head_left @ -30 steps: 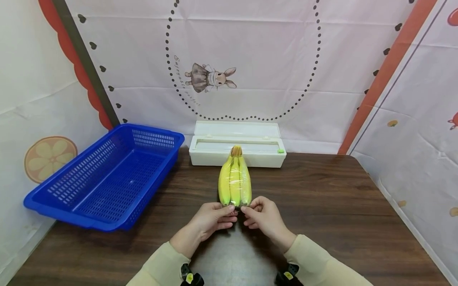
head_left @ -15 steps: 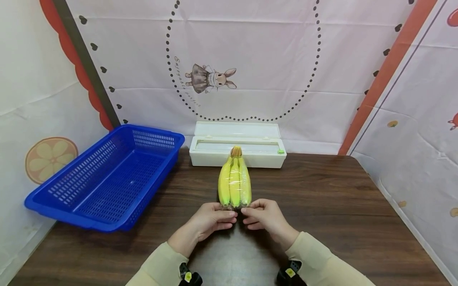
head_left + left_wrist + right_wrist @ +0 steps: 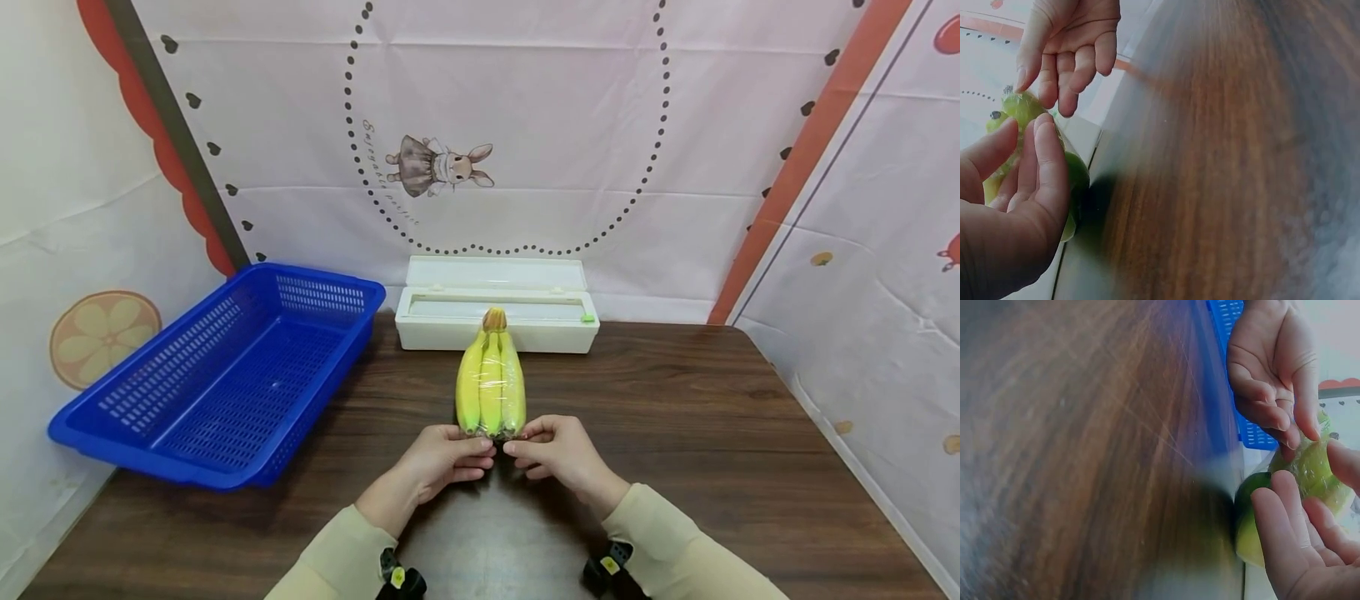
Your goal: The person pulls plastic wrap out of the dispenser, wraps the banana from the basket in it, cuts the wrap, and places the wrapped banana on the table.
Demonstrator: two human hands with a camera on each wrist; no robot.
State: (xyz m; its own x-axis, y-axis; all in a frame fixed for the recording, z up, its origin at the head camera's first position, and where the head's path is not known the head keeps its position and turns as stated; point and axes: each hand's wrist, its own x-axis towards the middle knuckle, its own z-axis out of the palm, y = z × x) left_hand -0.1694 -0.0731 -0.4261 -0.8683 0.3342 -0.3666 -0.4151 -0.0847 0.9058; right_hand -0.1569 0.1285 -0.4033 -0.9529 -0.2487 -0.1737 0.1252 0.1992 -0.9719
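A bunch of yellow bananas [image 3: 491,383] wrapped in clear cling film lies on the table, stem end away from me. At its near, greenish tips, my left hand [image 3: 442,458] holds the left side, thumb above and fingers around the end. My right hand [image 3: 562,458] holds the right side of the same end between thumb and fingers. The left wrist view shows the banana tips [image 3: 1022,109] between thumb and fingers. In the right wrist view, shiny cling film [image 3: 1313,462] creases over the fruit. Where the fingertips meet the film is partly hidden.
Behind the bananas stands a white cling film dispenser [image 3: 435,333], its lid raised and a green slider [image 3: 587,317] at its right. A blue perforated plastic basket [image 3: 225,400] sits at the left. Patterned cloth [image 3: 540,125] backs the dark wooden table [image 3: 712,450].
Both hands stay at the near end of the bananas; the thumbs have slid slightly towards me off the tips. The bananas, dispenser and basket have not visibly moved.
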